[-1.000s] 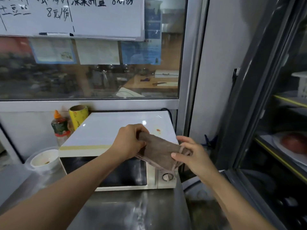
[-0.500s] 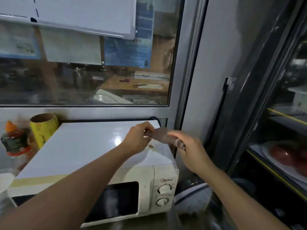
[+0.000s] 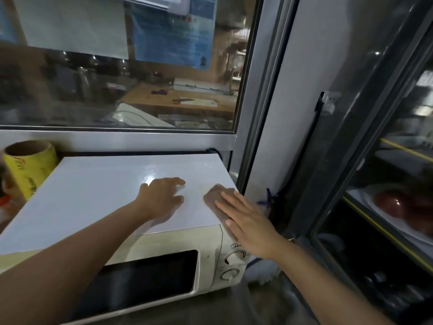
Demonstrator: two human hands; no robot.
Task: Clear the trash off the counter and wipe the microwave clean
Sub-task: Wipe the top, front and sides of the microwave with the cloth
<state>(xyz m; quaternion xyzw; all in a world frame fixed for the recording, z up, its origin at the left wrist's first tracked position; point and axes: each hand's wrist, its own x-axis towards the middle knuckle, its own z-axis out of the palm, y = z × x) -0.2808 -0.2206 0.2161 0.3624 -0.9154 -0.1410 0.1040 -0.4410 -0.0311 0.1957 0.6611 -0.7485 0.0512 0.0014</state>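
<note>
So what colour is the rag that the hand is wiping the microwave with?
The rag is brownish grey, seen in the head view under the right hand.

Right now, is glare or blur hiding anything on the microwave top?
Head view: a small glare patch sits on the microwave top beside the left hand; the cloth under the right hand stays readable; the frame's left edge is blurred.

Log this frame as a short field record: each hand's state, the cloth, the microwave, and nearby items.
left hand: flat on the microwave top, fingers spread, holds nothing
right hand: straight fingers press the cloth
cloth: brown, on the top's right front corner
microwave: white, door closed
yellow roll: upright, left of the microwave
</note>
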